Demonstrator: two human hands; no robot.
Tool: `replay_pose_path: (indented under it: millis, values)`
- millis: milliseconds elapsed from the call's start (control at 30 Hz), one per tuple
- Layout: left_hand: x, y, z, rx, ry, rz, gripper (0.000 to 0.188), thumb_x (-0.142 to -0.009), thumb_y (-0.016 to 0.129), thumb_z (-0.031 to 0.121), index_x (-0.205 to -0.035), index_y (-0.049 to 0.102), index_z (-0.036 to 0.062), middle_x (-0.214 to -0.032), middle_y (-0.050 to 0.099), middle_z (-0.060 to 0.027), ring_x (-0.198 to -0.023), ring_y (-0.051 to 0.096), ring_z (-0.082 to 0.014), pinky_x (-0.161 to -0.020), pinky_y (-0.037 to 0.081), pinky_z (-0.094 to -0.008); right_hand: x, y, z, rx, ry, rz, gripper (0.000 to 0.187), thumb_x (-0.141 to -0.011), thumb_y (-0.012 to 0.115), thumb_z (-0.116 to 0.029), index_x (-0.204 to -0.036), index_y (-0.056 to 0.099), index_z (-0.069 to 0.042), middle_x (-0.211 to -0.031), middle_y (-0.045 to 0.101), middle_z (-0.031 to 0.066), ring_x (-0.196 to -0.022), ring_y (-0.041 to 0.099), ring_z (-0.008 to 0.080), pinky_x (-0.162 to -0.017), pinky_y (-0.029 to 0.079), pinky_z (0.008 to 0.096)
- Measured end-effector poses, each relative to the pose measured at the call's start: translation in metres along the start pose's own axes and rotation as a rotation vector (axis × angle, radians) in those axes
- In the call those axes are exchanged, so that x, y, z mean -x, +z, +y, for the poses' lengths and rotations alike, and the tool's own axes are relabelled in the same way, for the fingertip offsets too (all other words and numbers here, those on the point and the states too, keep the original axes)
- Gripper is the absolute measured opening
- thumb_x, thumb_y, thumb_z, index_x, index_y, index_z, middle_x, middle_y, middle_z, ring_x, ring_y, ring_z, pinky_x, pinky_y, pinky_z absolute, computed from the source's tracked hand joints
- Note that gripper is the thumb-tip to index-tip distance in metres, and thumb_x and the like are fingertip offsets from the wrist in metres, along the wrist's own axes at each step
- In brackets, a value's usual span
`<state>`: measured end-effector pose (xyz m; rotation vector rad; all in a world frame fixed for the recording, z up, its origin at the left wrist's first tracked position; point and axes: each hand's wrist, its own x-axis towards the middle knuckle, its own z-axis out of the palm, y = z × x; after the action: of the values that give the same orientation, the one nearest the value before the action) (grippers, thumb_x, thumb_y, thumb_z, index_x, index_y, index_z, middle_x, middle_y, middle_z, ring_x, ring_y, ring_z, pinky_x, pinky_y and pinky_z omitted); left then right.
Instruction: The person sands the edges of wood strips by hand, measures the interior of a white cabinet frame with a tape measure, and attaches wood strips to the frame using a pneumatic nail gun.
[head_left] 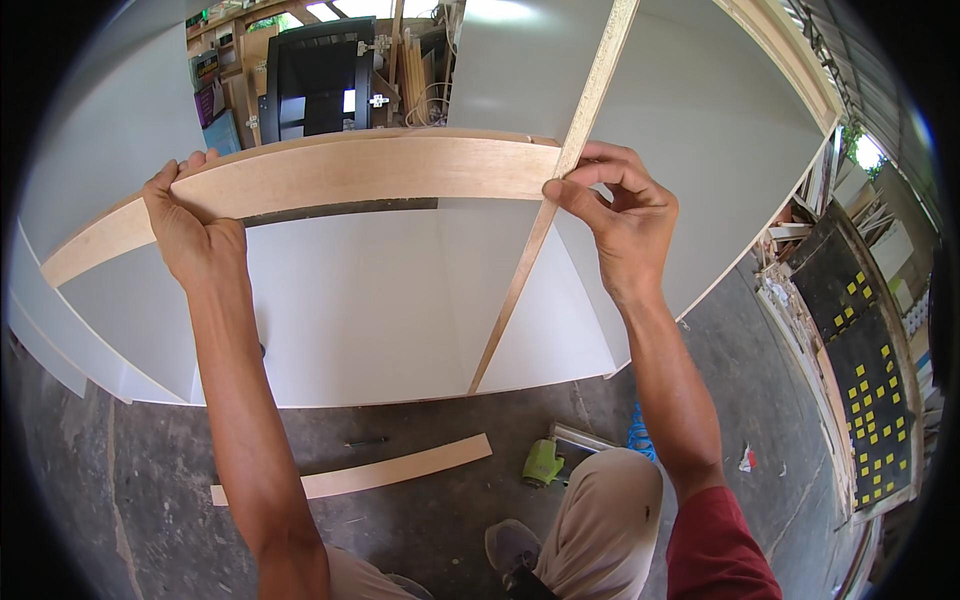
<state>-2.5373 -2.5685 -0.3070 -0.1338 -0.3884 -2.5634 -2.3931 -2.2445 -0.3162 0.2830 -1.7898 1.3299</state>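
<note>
A long pale wooden board (400,170) spans the white cabinet in front of me, its right end meeting the bare wood edge of an upright panel (535,235). My left hand (195,215) is closed around the board toward its left end, thumb on the near side and fingertips over the top. At the other end, my right hand (625,205) pinches the panel's edge where the board meets it. Its thumb lies on the edge; the other fingers curl partly out of sight on the right side. The white cabinet interior (350,300) shows below the board.
On the concrete floor lie a second wooden strip (400,468), a thin dark pen-like object (367,441), and a green nail gun (543,462) near a blue coiled hose (641,435). Dark panels with yellow squares (870,400) lean at the right. A black cabinet door (318,80) stands behind.
</note>
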Motion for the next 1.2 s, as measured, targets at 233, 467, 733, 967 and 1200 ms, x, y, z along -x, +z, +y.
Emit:
replay_pose_path:
  millis: [233,467,733,967,1200]
  values:
    - [-0.004,-0.004,-0.004,0.005,0.001,-0.027,0.029,-0.087,0.065,0.004,-0.11,0.048,-0.0033,-0.101,0.058,-0.0167,-0.1,0.062,-0.0315,-0.1,0.055,-0.0431,-0.021,-0.01,-0.005,0.021,0.024,-0.029,0.013,-0.078,0.085,-0.005,-0.077,0.073,-0.002,-0.091,0.071,0.0096,-0.081,0.067,0.014,-0.068,0.056,0.0263]
    - [0.001,0.001,0.002,-0.034,-0.013,-0.035,0.029,-0.088,0.064,0.005,-0.11,0.048,-0.0037,-0.102,0.059,-0.0168,-0.1,0.062,-0.032,-0.098,0.056,-0.0426,-0.021,-0.008,-0.005,0.039,-0.033,-0.042,0.015,-0.08,0.085,-0.007,-0.079,0.071,-0.001,-0.09,0.071,0.0093,-0.081,0.067,0.0138,-0.068,0.057,0.0269]
    - [-0.006,-0.003,0.001,-0.018,-0.012,-0.024,0.03,-0.087,0.065,0.004,-0.111,0.048,-0.0038,-0.104,0.058,-0.0173,-0.102,0.062,-0.0327,-0.097,0.057,-0.0436,-0.008,-0.011,0.01,-0.031,-0.134,-0.179,0.023,-0.077,0.08,0.01,-0.093,0.066,0.001,-0.115,0.061,0.0117,-0.102,0.068,0.0193,-0.091,0.064,0.0344]
    - [-0.002,-0.001,0.001,-0.007,-0.025,0.0,0.031,-0.087,0.065,0.003,-0.112,0.048,-0.0041,-0.106,0.059,-0.0173,-0.102,0.062,-0.0327,-0.097,0.057,-0.0436,-0.004,-0.008,0.009,-0.024,-0.106,-0.147,0.02,-0.08,0.079,0.007,-0.095,0.066,0.002,-0.116,0.06,0.0113,-0.102,0.067,0.0182,-0.085,0.064,0.0317]
    - [-0.002,-0.002,0.001,-0.036,-0.017,0.01,0.03,-0.087,0.064,0.003,-0.112,0.05,-0.0039,-0.106,0.06,-0.0162,-0.102,0.062,-0.0316,-0.096,0.057,-0.0432,0.145,-0.085,0.097,0.033,0.284,-0.158,0.005,-0.097,0.064,-0.005,-0.101,0.065,-0.003,-0.1,0.066,0.0064,-0.083,0.062,0.0129,-0.075,0.053,0.0283]
